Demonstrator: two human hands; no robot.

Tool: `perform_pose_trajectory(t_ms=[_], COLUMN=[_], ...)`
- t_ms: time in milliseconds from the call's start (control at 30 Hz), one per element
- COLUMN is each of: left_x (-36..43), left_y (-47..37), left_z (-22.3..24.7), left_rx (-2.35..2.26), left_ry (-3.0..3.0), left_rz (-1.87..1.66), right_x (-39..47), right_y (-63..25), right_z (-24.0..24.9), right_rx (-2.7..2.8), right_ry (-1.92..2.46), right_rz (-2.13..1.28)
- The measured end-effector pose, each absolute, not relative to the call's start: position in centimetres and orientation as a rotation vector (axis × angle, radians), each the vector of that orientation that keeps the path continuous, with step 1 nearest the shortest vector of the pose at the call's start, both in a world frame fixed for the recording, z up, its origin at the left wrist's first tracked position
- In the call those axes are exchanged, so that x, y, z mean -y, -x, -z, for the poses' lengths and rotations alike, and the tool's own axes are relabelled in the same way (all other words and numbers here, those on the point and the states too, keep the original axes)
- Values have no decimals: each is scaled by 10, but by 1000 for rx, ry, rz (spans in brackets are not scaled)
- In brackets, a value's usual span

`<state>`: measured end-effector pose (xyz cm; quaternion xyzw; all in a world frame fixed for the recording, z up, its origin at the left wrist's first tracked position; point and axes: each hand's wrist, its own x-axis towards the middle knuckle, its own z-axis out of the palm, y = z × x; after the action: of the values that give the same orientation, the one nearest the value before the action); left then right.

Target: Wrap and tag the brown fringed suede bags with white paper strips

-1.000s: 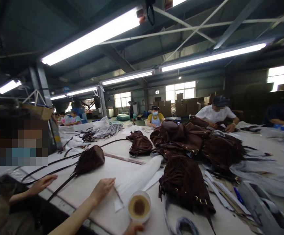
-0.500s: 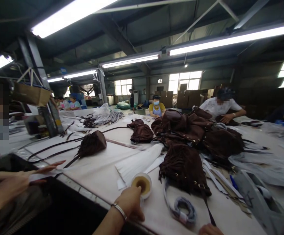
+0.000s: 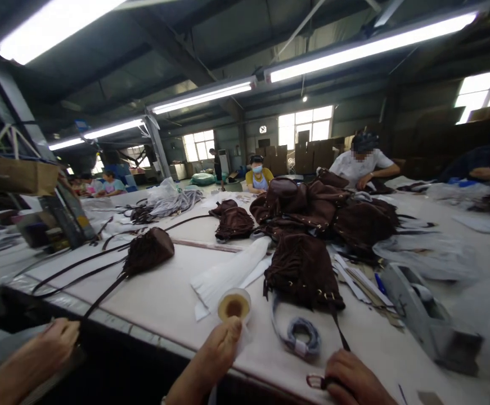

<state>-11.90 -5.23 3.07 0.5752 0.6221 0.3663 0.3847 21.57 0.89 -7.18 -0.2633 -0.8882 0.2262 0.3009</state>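
My left hand [image 3: 215, 351] is closed, thumb and fingers pinching the near edge of a roll of clear tape [image 3: 224, 310] on the table. My right hand [image 3: 352, 376], at the front edge, is closed on a dark brown strap [image 3: 341, 332] with a buckle [image 3: 314, 381] sticking out on its left. This strap runs up to a brown fringed bag [image 3: 301, 273] lying in front of me. Between my hands and the bag lies a coiled grey strap [image 3: 306, 336] with a pale band round it.
A co-worker's hand [image 3: 61, 340] is at the left. Another fringed bag [image 3: 148, 251] with long straps lies left. Behind is a heap of brown bags [image 3: 308, 205]. White sheets [image 3: 228, 270] lie centrally; a grey tape dispenser [image 3: 426, 315] and clear plastic [image 3: 426, 250] are right.
The view has turned slightly right and down. My right hand has come further into view with the strap and buckle. The co-worker's hand at left has lowered and its fingers have closed.
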Motion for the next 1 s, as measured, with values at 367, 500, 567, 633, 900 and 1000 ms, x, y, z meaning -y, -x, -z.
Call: perform_pose_trajectory(t_ms=[367,500,567,633,900,1000], left_x=[39,37,37,38,38,38], left_y=[55,37,31,26,18,18], left_z=[-27,-29,-30,-30,-38,-40], left_rx=[-1429,-1557,-1616,-1626,-1613,-1599], left_ry=[-1400,-1602,-1738,-1834,-1802,-1784], left_rz=[-898,-872,-834,-799,-751,-712], right_x=[-9,-13,-16,-19,-29,-30], right_y=[-217,-213,-211,-210,-209,-212], right_z=[5,-19,-29,-34,-32,-32], right_rx=[2160,2148,2158,2186,2430,2508], right_ry=[727,703,686,660,581,595], right_rz=[-881,-783,-751,-709,-470,-390])
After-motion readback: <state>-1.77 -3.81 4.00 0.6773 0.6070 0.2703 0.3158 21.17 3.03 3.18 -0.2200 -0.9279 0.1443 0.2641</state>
